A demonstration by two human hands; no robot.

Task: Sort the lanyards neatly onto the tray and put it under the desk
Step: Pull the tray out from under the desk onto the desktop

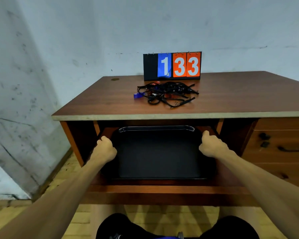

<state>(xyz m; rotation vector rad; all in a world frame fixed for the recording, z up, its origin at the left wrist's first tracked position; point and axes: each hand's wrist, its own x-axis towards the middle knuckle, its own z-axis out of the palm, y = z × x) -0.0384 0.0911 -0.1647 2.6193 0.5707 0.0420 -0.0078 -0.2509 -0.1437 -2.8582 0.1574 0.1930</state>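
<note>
Pale, scuffed plaster wall [76, 31] is seen behind a reddish-brown wooden desk [110, 94]. On the desktop a tangled heap of black fabric lanyards [167, 94] is spread, a small blue plastic clip [138, 96] showing at its left edge. Just behind the heap, a black flip scoreboard [172, 65] reading 133 is stood upright. Below the desktop, a flat black rectangular plastic tray [159, 152] is laid on a wooden pull-out shelf [162, 188]. Its left rim is gripped by the left hand [104, 149] and its right rim by the right hand [212, 145], fingers curled round each edge.
</note>
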